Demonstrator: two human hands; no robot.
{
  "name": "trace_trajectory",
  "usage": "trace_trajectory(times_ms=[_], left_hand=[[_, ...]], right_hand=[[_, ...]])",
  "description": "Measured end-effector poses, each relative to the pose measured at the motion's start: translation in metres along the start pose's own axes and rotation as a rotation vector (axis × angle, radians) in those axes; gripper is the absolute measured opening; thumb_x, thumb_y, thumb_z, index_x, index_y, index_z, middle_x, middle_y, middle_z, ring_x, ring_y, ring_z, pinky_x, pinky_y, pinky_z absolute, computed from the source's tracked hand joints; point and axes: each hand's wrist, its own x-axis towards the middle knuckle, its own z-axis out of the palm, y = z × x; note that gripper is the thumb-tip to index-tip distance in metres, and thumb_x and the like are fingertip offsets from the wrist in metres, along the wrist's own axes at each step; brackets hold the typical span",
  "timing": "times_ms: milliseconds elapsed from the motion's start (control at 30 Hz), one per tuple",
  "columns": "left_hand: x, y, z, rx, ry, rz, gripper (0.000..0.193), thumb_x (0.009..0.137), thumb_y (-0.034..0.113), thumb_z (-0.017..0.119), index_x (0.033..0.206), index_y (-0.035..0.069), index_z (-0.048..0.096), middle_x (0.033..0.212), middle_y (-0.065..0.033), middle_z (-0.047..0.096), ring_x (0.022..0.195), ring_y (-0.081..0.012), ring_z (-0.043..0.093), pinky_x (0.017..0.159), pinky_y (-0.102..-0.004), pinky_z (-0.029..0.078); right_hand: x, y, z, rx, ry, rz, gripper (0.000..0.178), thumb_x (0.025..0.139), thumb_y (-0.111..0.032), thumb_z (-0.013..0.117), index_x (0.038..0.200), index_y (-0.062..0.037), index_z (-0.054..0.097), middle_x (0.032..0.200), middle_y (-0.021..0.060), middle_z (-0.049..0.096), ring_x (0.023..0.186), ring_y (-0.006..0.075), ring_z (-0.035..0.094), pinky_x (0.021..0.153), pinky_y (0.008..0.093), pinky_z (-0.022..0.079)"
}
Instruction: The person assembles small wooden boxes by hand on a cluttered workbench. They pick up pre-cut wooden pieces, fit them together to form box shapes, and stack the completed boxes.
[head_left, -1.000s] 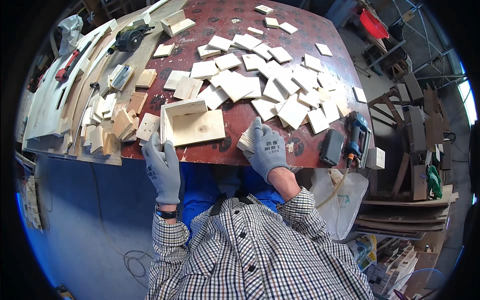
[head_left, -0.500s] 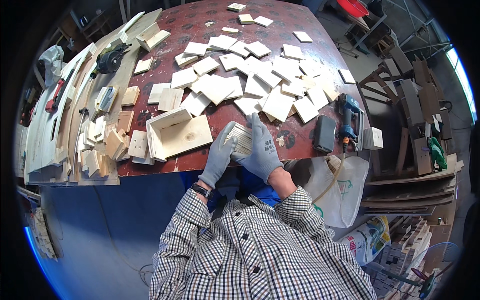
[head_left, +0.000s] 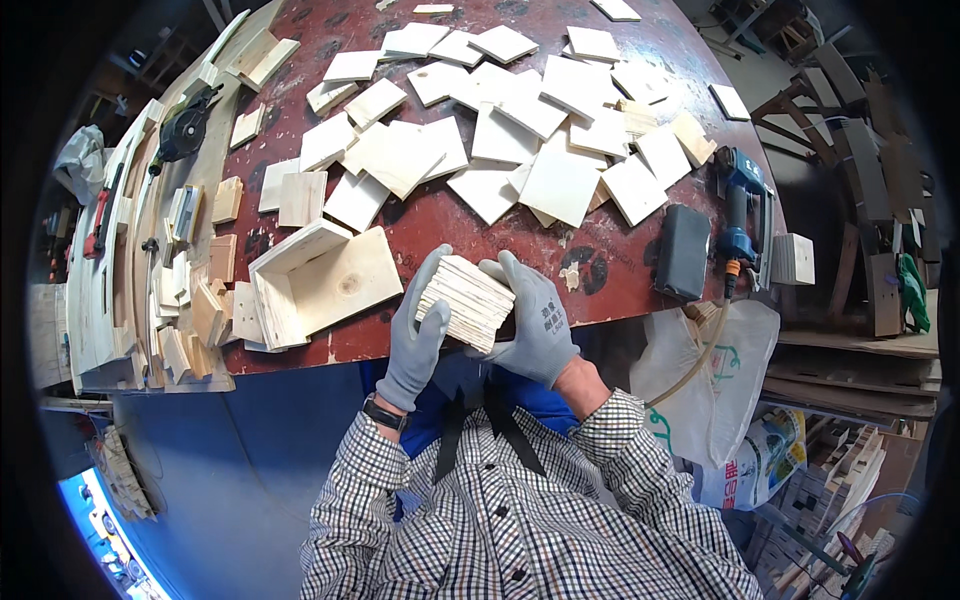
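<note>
Between my gloved hands, at the table's near edge, is a stack of thin wooden boards (head_left: pixel 466 303), its layered edges facing up. My left hand (head_left: pixel 412 340) grips the stack from the left side, thumb across the near face. From the right, my right hand (head_left: pixel 535 325) is closed around the other end. Just left of my hands sits a partly joined wooden box (head_left: pixel 345 285) with a base and two upright sides. Beyond them a loose heap of pale square wooden boards (head_left: pixel 562 182) spreads over the dark red table (head_left: pixel 440 232).
At right lie a blue air nail gun (head_left: pixel 738 205) with a hose (head_left: pixel 712 345), a dark grey block (head_left: pixel 683 252) and a small board stack (head_left: pixel 793 260). Wood offcuts (head_left: pixel 208 312) crowd the left side, near a black tape measure (head_left: pixel 186 125). A plastic bag (head_left: pixel 700 375) hangs below the table edge.
The stack has been tilted and raised, so more of its layered edges shows. My hands have moved slightly apart around it. The view has shifted closer to the table.
</note>
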Motion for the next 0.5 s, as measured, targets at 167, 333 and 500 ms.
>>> trace_trajectory(times_ms=[167, 333, 500], left_hand=[[-0.008, 0.006, 0.000, 0.013, -0.021, -0.033, 0.106, 0.091, 0.054, 0.082, 0.164, -0.004, 0.031, 0.167, -0.0183, 0.040, 0.151, -0.0284, 0.043, 0.125, -0.0419, 0.035], [-0.003, 0.000, 0.000, 0.164, -0.081, -0.020, 0.122, 0.082, 0.059, 0.088, 0.167, -0.002, 0.025, 0.170, -0.0184, 0.034, 0.155, -0.0291, 0.038, 0.127, -0.0428, 0.031], [-0.008, -0.005, 0.005, 0.203, -0.085, -0.037, 0.131, 0.081, 0.064, 0.086, 0.169, -0.002, 0.013, 0.174, -0.0216, 0.024, 0.160, -0.0335, 0.029, 0.129, -0.0463, 0.026]], right_hand=[[-0.001, -0.002, 0.000, 0.016, -0.021, 0.059, 0.095, 0.072, -0.035, 0.093, 0.148, -0.0002, 0.047, 0.133, 0.0180, 0.066, 0.119, 0.0371, 0.065, 0.109, 0.0491, 0.048], [0.003, 0.005, -0.005, 0.114, -0.083, 0.137, 0.097, 0.075, -0.031, 0.094, 0.152, -0.0028, 0.044, 0.138, 0.0176, 0.065, 0.120, 0.0380, 0.067, 0.104, 0.0484, 0.052], [0.014, 0.005, -0.017, 0.258, -0.218, 0.253, 0.091, 0.074, -0.025, 0.096, 0.148, -0.0006, 0.049, 0.134, 0.0181, 0.067, 0.120, 0.0367, 0.068, 0.107, 0.0463, 0.050]])
